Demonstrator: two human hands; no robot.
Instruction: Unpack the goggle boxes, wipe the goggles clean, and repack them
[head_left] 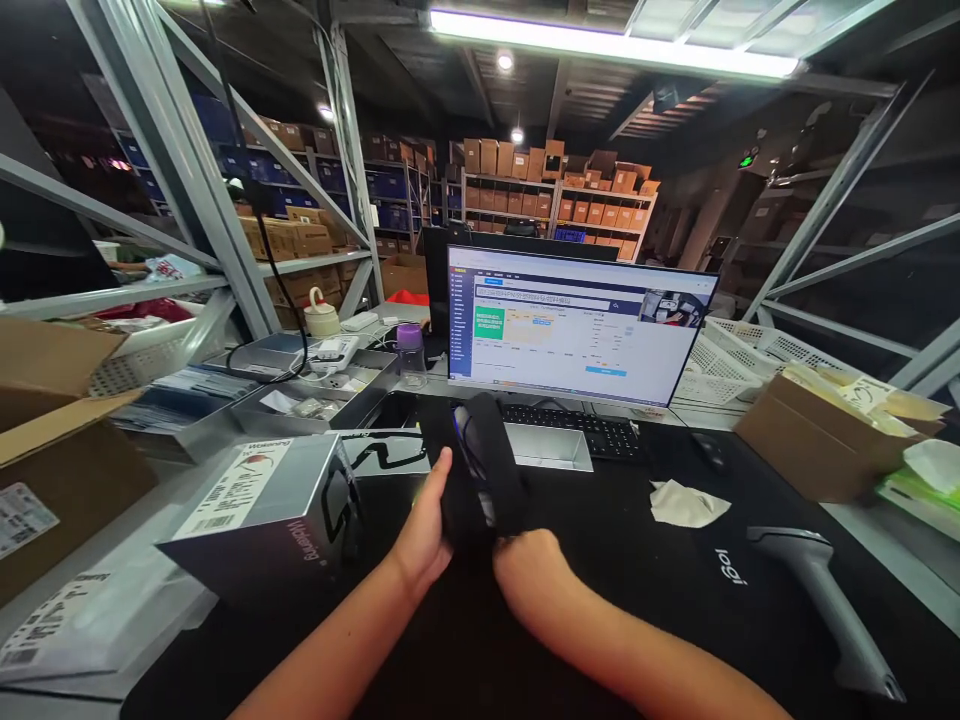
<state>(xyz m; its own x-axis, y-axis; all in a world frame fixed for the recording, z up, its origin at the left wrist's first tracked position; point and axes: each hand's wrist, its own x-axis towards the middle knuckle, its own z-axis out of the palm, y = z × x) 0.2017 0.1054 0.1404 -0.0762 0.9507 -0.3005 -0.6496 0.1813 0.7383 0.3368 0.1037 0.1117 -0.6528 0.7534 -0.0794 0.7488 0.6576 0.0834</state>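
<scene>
My left hand (424,530) cups the left side of a black soft pouch (484,470) that stands upright over the black desk mat (600,560), thumb raised along it. My right hand (529,570) is closed on the pouch's lower right edge. Something with a blue outline shows inside the pouch's open side. A grey product box (262,510) with a printed label and a glasses drawing lies tilted just left of my left hand.
A monitor (574,325) and black keyboard (577,430) stand behind the pouch. A grey barcode scanner (817,600) lies at the right front, a crumpled cloth (686,503) and a mouse (709,450) nearer the keyboard. Cardboard boxes (817,435) flank both sides; trays (315,390) and a bottle (410,355) sit back left.
</scene>
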